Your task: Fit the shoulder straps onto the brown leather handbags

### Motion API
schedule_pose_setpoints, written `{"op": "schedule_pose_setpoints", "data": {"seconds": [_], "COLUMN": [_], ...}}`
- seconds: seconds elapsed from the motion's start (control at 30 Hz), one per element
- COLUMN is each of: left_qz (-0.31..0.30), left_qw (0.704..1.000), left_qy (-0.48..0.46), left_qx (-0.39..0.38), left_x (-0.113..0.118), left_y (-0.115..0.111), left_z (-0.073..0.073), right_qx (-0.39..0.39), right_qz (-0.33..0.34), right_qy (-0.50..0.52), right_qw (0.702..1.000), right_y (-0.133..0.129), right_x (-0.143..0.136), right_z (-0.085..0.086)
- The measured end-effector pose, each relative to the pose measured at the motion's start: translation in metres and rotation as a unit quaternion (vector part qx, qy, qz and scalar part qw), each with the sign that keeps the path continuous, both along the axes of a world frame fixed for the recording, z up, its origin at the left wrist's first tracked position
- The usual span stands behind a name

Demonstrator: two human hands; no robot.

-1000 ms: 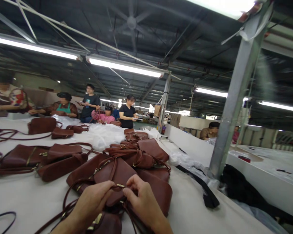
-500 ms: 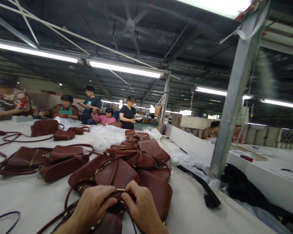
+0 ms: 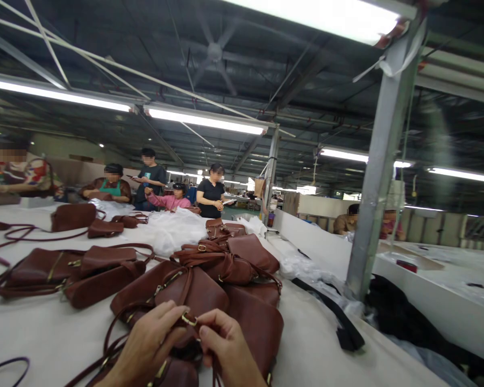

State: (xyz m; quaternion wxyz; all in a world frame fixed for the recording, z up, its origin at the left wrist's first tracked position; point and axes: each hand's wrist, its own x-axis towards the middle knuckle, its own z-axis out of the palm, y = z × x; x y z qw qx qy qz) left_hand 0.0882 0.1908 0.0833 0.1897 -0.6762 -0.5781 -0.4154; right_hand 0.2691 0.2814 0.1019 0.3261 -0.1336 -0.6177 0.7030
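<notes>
At the bottom centre, my left hand (image 3: 151, 336) pinches a thin brown leather strap beside a gold buckle (image 3: 189, 319). My right hand (image 3: 226, 341) has its thumb and fingers closed on the same strap, just right of the buckle. Below my hands lies a brown bag (image 3: 179, 373) with gold-coloured hardware, partly hidden by them. Directly beyond, a pile of brown leather bags (image 3: 205, 287) with looped straps covers the middle of the white table (image 3: 314, 344).
More brown bags (image 3: 105, 274) lie at the left. Clear plastic (image 3: 175, 228) is heaped behind the pile. On the right are a black strap (image 3: 331, 306), a metal post (image 3: 381, 161) and a low white partition (image 3: 318, 242). Several people sit or stand beyond the table.
My hands have shifted slightly down, and the buckle has tilted and shows more clearly between them. My right hand has turned, its fingers now lower on the strap.
</notes>
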Motion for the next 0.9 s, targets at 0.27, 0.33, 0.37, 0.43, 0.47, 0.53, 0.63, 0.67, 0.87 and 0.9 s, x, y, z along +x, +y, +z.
{"op": "schedule_pose_setpoints", "data": {"seconds": [0.27,0.33,0.37,0.43,0.47,0.53,0.63,0.67,0.87,0.9], "left_qz": [0.009,0.026,0.033,0.036,0.031,0.021,0.029,0.038,0.034,0.031], "left_qw": [0.998,0.995,0.993,0.988,0.985,0.980,0.981,0.983,0.991,0.991], "left_qy": [0.056,0.079,0.094,0.133,0.156,0.191,0.188,0.175,0.131,0.129], "left_qx": [0.023,0.048,0.062,0.070,0.066,0.053,0.045,0.045,0.008,0.007], "left_x": [0.008,0.006,0.005,0.007,0.009,0.014,0.019,0.020,0.021,0.020], "left_y": [0.001,0.003,0.003,0.002,0.001,-0.001,-0.001,-0.001,0.004,0.004], "left_z": [0.005,0.005,0.006,0.010,0.013,0.016,0.015,0.013,0.005,0.005], "right_qx": [-0.157,-0.167,-0.163,-0.125,-0.091,-0.010,0.075,0.093,0.110,0.089], "right_qz": [0.006,-0.005,-0.015,-0.025,-0.023,-0.010,-0.017,-0.030,-0.071,-0.066], "right_qy": [0.112,0.108,0.099,0.068,0.047,0.010,-0.008,-0.005,-0.004,0.001], "right_qw": [0.981,0.980,0.981,0.990,0.994,1.000,0.997,0.995,0.991,0.994], "right_y": [-0.010,-0.008,-0.007,-0.004,-0.003,-0.004,-0.007,-0.008,-0.006,-0.006], "right_x": [-0.016,-0.016,-0.014,-0.011,-0.010,-0.008,-0.006,-0.006,-0.008,-0.010], "right_z": [-0.007,-0.006,-0.006,-0.004,-0.003,-0.002,0.000,0.000,-0.010,-0.013]}}
